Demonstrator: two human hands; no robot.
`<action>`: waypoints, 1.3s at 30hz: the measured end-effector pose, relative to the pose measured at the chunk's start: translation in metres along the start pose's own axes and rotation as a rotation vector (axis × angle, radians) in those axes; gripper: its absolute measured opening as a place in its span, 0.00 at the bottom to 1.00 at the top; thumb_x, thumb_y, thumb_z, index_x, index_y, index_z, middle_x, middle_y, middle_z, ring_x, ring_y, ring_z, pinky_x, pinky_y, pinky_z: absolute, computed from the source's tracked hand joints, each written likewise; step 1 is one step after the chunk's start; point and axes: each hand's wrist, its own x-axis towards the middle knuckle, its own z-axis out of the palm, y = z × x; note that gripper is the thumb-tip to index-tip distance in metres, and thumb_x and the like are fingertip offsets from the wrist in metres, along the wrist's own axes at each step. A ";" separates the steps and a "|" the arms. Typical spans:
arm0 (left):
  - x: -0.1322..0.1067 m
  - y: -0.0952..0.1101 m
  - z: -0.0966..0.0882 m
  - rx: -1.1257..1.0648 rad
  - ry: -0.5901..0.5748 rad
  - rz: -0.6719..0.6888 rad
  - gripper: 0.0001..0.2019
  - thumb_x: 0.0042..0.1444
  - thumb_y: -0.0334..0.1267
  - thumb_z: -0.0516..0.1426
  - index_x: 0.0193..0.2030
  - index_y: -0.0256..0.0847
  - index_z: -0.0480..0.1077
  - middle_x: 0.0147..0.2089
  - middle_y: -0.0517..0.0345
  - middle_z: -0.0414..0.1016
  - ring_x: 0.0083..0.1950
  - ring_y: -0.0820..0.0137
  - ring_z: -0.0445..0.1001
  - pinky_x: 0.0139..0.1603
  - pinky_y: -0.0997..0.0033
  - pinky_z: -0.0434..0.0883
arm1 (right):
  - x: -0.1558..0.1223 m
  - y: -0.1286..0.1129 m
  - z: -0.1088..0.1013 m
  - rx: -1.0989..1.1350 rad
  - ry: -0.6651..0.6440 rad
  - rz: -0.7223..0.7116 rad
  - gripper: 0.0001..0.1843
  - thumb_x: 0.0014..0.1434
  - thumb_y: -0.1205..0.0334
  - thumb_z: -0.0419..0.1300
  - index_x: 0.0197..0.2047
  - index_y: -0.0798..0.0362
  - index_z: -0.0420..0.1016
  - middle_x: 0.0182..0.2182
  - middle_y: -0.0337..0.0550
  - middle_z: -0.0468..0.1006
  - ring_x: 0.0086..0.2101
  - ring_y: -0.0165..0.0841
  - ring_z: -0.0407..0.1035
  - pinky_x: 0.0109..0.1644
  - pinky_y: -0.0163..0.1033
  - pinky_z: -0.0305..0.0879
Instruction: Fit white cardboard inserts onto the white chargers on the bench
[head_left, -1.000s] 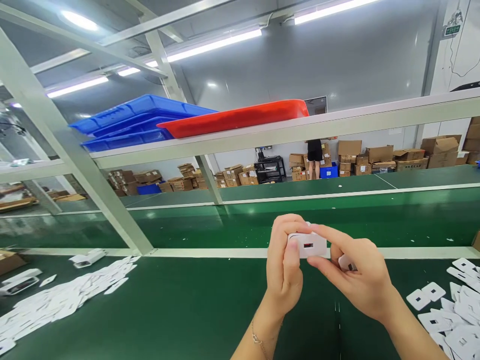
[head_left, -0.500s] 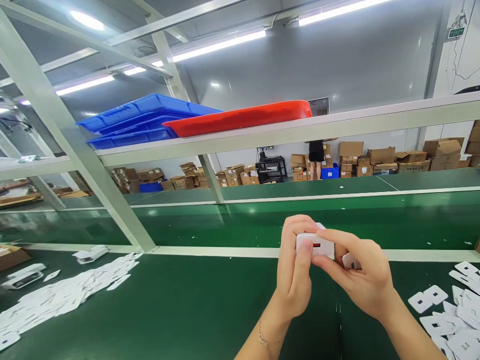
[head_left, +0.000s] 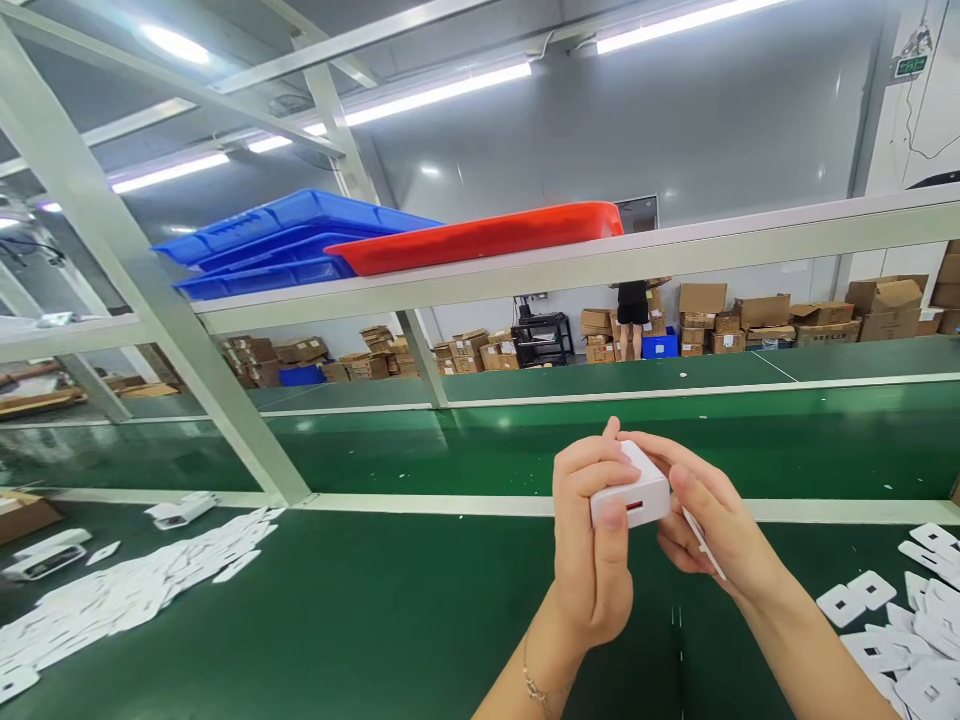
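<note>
From my seat: green table (head_left: 337,610) below white block (head_left: 645,478); pile of white plates (head_left: 150,580) well left of block. Left hand (head_left: 596,560) grips block, right hand (head_left: 721,508) just right of it, fingers curled around thin white plate (head_left: 703,543). My worry: right fingers loosening near block, plate dropping. Block sits between left thumb and fingers; slot (head_left: 634,506) beside thumb tip.

1. The white block (head_left: 648,484) is cased in smooth, satin-looking plastic.
2. The red tray (head_left: 480,238) and blue trays (head_left: 300,222) are made of glossy plastic.
3. The near bench (head_left: 337,600) is surfaced smooth and matt.
4. The green belt (head_left: 480,455) beyond is finished glossy.
5. The far cartons (head_left: 761,309) are made of matt cardboard.
</note>
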 end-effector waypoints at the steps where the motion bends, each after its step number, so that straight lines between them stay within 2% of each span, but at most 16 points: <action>1: 0.000 0.000 0.000 0.018 0.003 0.017 0.11 0.67 0.35 0.45 0.48 0.43 0.67 0.45 0.54 0.65 0.49 0.67 0.67 0.65 0.45 0.63 | -0.001 0.001 0.001 0.024 -0.021 -0.010 0.35 0.56 0.38 0.58 0.60 0.50 0.67 0.13 0.25 0.53 0.12 0.20 0.41 0.12 0.25 0.45; 5: 0.000 -0.001 -0.001 0.085 0.012 0.090 0.11 0.66 0.34 0.46 0.49 0.42 0.67 0.45 0.54 0.66 0.50 0.66 0.67 0.66 0.45 0.62 | -0.004 0.005 0.009 0.012 -0.014 -0.041 0.36 0.56 0.42 0.61 0.65 0.46 0.61 0.14 0.25 0.51 0.13 0.21 0.44 0.14 0.26 0.47; 9: -0.001 0.002 0.000 0.133 0.023 0.137 0.10 0.66 0.35 0.46 0.49 0.42 0.67 0.44 0.55 0.66 0.50 0.66 0.67 0.65 0.47 0.64 | -0.007 0.007 0.016 0.001 0.007 -0.098 0.30 0.58 0.42 0.59 0.60 0.43 0.68 0.15 0.28 0.51 0.14 0.22 0.48 0.15 0.27 0.49; 12: -0.002 0.004 0.002 0.123 0.026 0.139 0.11 0.66 0.35 0.46 0.49 0.42 0.66 0.44 0.55 0.66 0.50 0.66 0.68 0.64 0.47 0.65 | -0.010 0.008 0.021 -0.041 0.051 -0.136 0.25 0.59 0.42 0.58 0.57 0.40 0.71 0.21 0.32 0.59 0.15 0.21 0.50 0.16 0.29 0.51; 16: -0.004 0.006 0.001 0.125 0.012 0.135 0.11 0.66 0.36 0.46 0.51 0.43 0.66 0.44 0.55 0.66 0.50 0.66 0.68 0.65 0.47 0.63 | -0.011 0.009 0.021 -0.106 0.047 -0.168 0.23 0.61 0.42 0.54 0.57 0.38 0.70 0.34 0.40 0.68 0.16 0.20 0.52 0.15 0.30 0.52; 19: -0.001 0.008 -0.002 0.097 -0.117 -0.014 0.12 0.66 0.37 0.47 0.52 0.46 0.67 0.50 0.53 0.65 0.54 0.65 0.67 0.62 0.54 0.66 | -0.008 0.007 0.013 -0.168 0.048 -0.221 0.20 0.65 0.45 0.50 0.57 0.37 0.68 0.45 0.43 0.68 0.17 0.20 0.53 0.16 0.30 0.54; 22: 0.005 0.009 -0.006 -0.027 -0.189 -0.302 0.13 0.63 0.40 0.53 0.55 0.53 0.66 0.60 0.54 0.58 0.59 0.64 0.65 0.55 0.64 0.71 | -0.009 -0.002 -0.001 -0.332 0.066 -0.365 0.18 0.67 0.51 0.49 0.59 0.34 0.66 0.48 0.43 0.64 0.21 0.22 0.56 0.20 0.30 0.58; 25: 0.013 0.007 -0.008 -0.223 -0.180 -0.546 0.19 0.55 0.42 0.62 0.54 0.54 0.68 0.57 0.56 0.62 0.58 0.63 0.65 0.55 0.66 0.70 | -0.013 -0.012 -0.013 -0.554 0.082 -0.473 0.20 0.67 0.54 0.51 0.61 0.31 0.63 0.49 0.42 0.62 0.25 0.24 0.59 0.23 0.31 0.61; 28: 0.017 0.005 -0.009 -0.343 -0.219 -0.702 0.22 0.49 0.40 0.67 0.51 0.49 0.71 0.53 0.55 0.70 0.56 0.61 0.68 0.58 0.62 0.68 | -0.015 -0.017 -0.017 -0.636 0.081 -0.511 0.20 0.67 0.54 0.51 0.62 0.30 0.63 0.51 0.42 0.61 0.28 0.25 0.61 0.25 0.31 0.63; 30: 0.017 0.004 -0.008 -0.392 -0.194 -0.733 0.22 0.46 0.39 0.69 0.49 0.48 0.72 0.52 0.54 0.71 0.55 0.61 0.69 0.58 0.62 0.68 | -0.014 -0.017 -0.016 -0.594 0.092 -0.522 0.20 0.67 0.52 0.52 0.61 0.30 0.64 0.52 0.42 0.62 0.26 0.24 0.59 0.23 0.31 0.61; 34: 0.013 0.003 -0.002 -0.463 -0.104 -0.666 0.22 0.44 0.37 0.70 0.47 0.48 0.73 0.50 0.56 0.70 0.53 0.63 0.69 0.54 0.67 0.71 | -0.011 -0.012 -0.016 -0.409 0.069 -0.481 0.21 0.63 0.47 0.55 0.60 0.31 0.66 0.53 0.42 0.65 0.21 0.21 0.54 0.19 0.30 0.54; 39: 0.012 0.005 -0.002 -0.429 -0.121 -0.592 0.21 0.45 0.36 0.69 0.47 0.48 0.73 0.48 0.57 0.70 0.51 0.67 0.70 0.52 0.73 0.71 | -0.009 -0.011 -0.016 -0.246 0.025 -0.403 0.28 0.54 0.46 0.65 0.58 0.37 0.70 0.51 0.44 0.70 0.23 0.23 0.59 0.18 0.30 0.54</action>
